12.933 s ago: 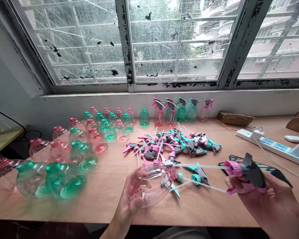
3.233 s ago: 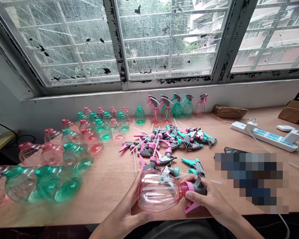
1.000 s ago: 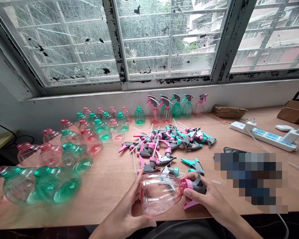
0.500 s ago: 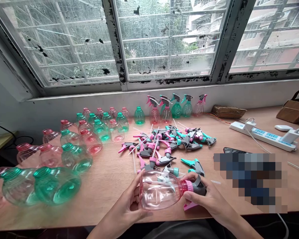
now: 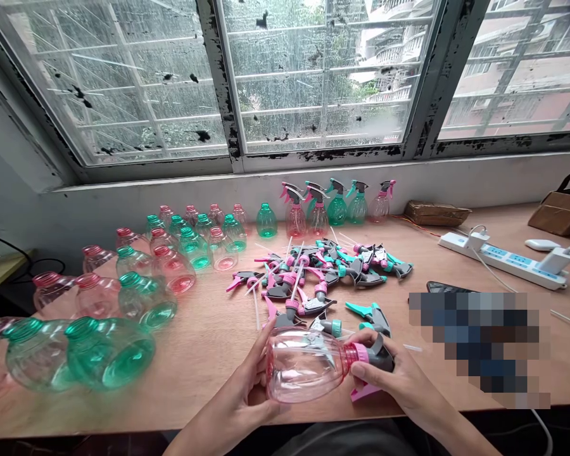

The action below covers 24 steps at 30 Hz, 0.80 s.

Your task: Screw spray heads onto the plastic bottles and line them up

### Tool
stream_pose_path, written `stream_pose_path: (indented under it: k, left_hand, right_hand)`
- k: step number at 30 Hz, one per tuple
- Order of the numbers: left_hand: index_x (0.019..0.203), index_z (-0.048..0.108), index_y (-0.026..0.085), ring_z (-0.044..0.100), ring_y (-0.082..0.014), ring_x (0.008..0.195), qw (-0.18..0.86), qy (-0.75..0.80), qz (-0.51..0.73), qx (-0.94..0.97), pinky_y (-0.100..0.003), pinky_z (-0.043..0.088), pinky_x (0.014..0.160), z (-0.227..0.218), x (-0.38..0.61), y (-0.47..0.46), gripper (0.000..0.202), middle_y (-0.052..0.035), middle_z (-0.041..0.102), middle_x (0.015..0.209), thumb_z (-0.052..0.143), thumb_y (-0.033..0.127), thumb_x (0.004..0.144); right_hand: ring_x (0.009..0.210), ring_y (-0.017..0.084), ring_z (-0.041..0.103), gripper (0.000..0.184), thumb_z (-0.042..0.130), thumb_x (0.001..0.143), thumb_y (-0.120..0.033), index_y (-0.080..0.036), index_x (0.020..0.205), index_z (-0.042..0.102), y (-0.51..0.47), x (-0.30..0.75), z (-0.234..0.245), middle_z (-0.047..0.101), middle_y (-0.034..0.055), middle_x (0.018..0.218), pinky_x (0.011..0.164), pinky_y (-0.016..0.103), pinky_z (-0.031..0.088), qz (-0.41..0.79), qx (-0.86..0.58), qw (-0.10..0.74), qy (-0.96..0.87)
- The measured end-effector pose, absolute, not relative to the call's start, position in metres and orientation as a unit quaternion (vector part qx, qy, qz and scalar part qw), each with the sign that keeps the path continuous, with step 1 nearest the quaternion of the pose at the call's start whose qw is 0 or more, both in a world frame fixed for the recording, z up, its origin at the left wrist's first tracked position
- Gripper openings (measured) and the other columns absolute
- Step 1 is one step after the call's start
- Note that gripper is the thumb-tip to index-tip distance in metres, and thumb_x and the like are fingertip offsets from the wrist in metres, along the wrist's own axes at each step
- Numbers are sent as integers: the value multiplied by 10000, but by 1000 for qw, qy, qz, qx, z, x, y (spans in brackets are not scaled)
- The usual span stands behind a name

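Observation:
A clear pink spray bottle (image 5: 304, 366) lies on its side between my hands, just above the table's near edge. My left hand (image 5: 251, 380) is wrapped round its base, thumb below and fingers behind. At the neck, my right hand (image 5: 384, 373) grips the pink and grey trigger sprayer head (image 5: 373, 354), which sits on the bottle's mouth. The pink trigger points down toward me. Just beyond the bottle lie a grey sprayer head with a teal collar (image 5: 327, 325) and one with a teal trigger (image 5: 370, 315).
Loose trigger heads with tubes (image 5: 308, 272) are heaped mid-table. Open pink and green bottles (image 5: 109, 354) stand on the left. Several bottles with heads (image 5: 337, 206) line the wall. A power strip (image 5: 503, 258), a cardboard piece (image 5: 436, 213) and a blurred-out patch (image 5: 484, 335) are on the right.
Almost nothing differs. Both hands keep the same hold on the bottle and sprayer head, and the view has shifted very slightly.

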<state>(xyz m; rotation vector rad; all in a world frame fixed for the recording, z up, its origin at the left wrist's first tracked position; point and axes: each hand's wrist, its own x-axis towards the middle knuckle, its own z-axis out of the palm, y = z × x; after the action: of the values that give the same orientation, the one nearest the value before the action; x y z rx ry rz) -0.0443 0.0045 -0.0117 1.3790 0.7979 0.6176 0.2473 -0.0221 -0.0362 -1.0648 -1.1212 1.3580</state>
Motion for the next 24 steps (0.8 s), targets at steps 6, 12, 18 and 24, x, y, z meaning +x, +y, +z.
stream_pose_path:
  k: [6, 12, 18, 24]
  left_hand:
    - [1622, 169, 377, 434, -324, 1417, 687, 358, 263, 575, -459, 307, 1226, -20, -51, 6, 1020, -28, 230, 1728, 809, 430, 830]
    - [1622, 37, 411, 284, -309, 1525, 665, 349, 260, 607, -457, 248, 1256, -11, -47, 5, 1035, -31, 323, 1681, 766, 354, 890]
    - [1626, 43, 392, 304, -323, 1533, 676, 343, 266, 595, -451, 319, 1234, -11, -46, 4, 1092, -49, 244, 1724, 809, 330, 849]
    - [1630, 23, 359, 318, -313, 1538, 677, 346, 253, 599, -457, 248, 1274, -13, -48, 5, 1080, -54, 232, 1732, 788, 370, 868]
  right_hand:
    - [640, 141, 626, 352, 884, 765, -415, -190, 979, 718, -22, 249, -39, 710, -33, 709, 641, 255, 496, 564, -446, 513, -469]
    - [633, 149, 630, 372, 868, 778, -448, -184, 976, 697, -22, 249, -40, 717, -28, 698, 645, 272, 489, 570, -455, 505, -462]
    - [629, 165, 636, 377, 881, 748, -441, -184, 969, 715, -22, 248, -38, 708, -27, 712, 633, 296, 506, 555, -461, 512, -465]
    - [629, 176, 632, 377, 878, 746, -448, -191, 966, 713, -23, 247, -35, 704, -25, 696, 631, 313, 507, 558, -464, 513, -459]
